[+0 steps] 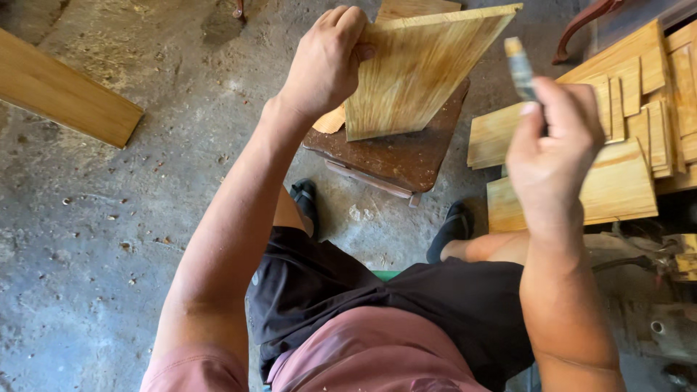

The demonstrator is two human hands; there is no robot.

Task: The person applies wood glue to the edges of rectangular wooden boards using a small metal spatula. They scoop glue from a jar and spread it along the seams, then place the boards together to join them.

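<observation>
Pinching the panel [414,72] by its left edge, your left hand [327,62] holds it above the stool [406,156]; thin, stiff, light. Your right hand [552,156] clasps a brush [520,67].

Woodworking shop, stacked boards [639,109], dusty concrete floor [94,239]

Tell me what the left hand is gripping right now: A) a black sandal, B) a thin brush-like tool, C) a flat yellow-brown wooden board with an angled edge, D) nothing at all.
C: the left hand grips the flat yellow-brown wooden board by its left edge, above the dark brown stool, while the right hand holds the thin brush-like tool.
</observation>
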